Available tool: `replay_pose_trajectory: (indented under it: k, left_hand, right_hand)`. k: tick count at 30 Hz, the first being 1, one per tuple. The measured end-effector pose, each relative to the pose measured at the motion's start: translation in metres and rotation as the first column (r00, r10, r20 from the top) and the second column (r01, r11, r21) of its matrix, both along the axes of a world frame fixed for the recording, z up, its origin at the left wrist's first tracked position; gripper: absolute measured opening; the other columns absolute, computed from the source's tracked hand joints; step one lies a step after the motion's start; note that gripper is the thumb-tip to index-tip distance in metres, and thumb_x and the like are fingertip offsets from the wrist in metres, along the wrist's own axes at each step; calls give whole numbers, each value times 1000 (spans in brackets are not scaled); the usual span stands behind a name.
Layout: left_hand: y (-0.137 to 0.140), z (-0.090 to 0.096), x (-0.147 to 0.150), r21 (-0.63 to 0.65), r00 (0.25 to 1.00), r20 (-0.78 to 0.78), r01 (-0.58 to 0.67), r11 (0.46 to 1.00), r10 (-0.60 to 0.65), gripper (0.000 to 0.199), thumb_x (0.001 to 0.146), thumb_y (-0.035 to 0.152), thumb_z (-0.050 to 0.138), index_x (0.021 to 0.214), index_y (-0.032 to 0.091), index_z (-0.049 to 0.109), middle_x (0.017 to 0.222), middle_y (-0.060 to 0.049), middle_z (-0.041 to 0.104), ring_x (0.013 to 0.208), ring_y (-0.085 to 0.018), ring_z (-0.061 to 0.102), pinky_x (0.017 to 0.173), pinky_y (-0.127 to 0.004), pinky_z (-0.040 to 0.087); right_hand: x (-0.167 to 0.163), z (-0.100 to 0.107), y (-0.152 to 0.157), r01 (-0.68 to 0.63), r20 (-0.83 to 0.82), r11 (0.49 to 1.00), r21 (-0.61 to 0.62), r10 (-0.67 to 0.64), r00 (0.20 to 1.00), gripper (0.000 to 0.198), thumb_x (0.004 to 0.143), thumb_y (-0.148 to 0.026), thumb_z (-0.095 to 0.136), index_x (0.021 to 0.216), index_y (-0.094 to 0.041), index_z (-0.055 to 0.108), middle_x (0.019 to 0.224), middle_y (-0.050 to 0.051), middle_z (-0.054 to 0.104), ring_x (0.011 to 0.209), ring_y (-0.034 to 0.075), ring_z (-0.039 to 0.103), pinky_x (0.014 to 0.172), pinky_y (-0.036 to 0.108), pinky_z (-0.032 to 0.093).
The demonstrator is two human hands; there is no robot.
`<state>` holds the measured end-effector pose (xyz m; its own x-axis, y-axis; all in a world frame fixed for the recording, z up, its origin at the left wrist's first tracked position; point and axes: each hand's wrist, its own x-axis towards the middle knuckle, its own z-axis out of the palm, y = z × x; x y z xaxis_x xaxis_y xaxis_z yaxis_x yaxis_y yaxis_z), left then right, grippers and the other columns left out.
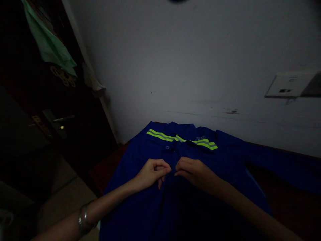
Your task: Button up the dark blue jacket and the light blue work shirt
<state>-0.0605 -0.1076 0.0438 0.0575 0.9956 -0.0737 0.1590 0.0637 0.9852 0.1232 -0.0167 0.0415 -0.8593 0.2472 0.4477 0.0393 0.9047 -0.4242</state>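
A dark blue work jacket (135, 160) with yellow-green reflective strips (160, 135) across the chest lies spread on a dark reddish table. At its front opening, my left hand (155, 170) pinches the fabric edge between thumb and fingertips. Close beside it, my right hand (192, 170) is closed on the other front edge, the fingertips of both hands nearly meeting. Just above them a round button (167, 147) shows on the jacket front. Whatever small part lies between the fingertips is hidden. The light is dim.
Behind the table rises a pale wall (175, 67) with a socket plate (288, 85) at the right. To the left stands a dark door with a metal handle (64, 118), and a green cloth (52, 47) hangs above it. A jacket sleeve (278, 160) stretches to the right.
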Motion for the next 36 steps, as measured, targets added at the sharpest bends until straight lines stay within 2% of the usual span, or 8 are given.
replay_pose_trajectory:
  k: [10, 14, 19, 21, 25, 36]
  left_hand:
    - [5, 6, -3, -5, 998, -54, 15, 1000, -15, 19, 68, 28, 63, 73, 11, 57, 49, 4, 52, 39, -7, 50, 39, -17, 42]
    - [8, 16, -5, -52, 990, -112, 84, 995, -89, 19, 69, 29, 62, 74, 11, 59, 48, 4, 52, 39, -7, 49, 40, -18, 42]
    - [10, 25, -9, -96, 947, -250, 184, 978, -203, 17, 72, 26, 56, 78, 11, 62, 46, 6, 47, 35, -4, 39, 36, -15, 30]
    - [11, 27, -11, -56, 920, -325, 214, 975, -220, 14, 70, 19, 54, 77, 11, 64, 48, 6, 46, 39, -4, 37, 38, -15, 27]
    - [11, 29, -10, 56, 897, -405, 219, 974, -179, 15, 68, 13, 52, 74, 11, 65, 54, 4, 50, 48, -4, 39, 45, -15, 27]
    - [11, 28, -6, 168, 941, -331, 137, 976, -75, 9, 67, 17, 58, 65, 10, 63, 59, 2, 51, 54, -6, 39, 51, -18, 30]
  right_hand:
    - [-4, 2, 0, 4, -44, 1000, -7, -5, 999, 12, 86, -23, 49, 81, -17, 58, 78, 2, 57, 72, 11, 55, 65, 22, 41]
    - [-3, 2, 1, -19, -40, 1000, -12, 19, 999, 12, 85, -23, 49, 83, -18, 59, 79, 2, 58, 72, 11, 55, 65, 22, 42]
    - [-3, 1, 2, -33, -12, 999, -2, 33, 999, 12, 85, -23, 49, 86, -18, 60, 81, 3, 59, 73, 11, 56, 67, 22, 42]
    - [-3, 1, 2, -30, 5, 1000, 1, 30, 1000, 12, 85, -23, 49, 85, -18, 61, 81, 3, 60, 73, 11, 56, 67, 22, 42]
    - [-2, 3, 0, 9, -10, 1000, -27, -9, 1000, 9, 83, -23, 53, 84, -18, 60, 79, 2, 60, 72, 11, 56, 65, 22, 42]
    - [2, 7, -1, 15, -46, 999, -37, -17, 999, 12, 84, -23, 51, 79, -17, 60, 77, 2, 59, 71, 11, 55, 65, 22, 41]
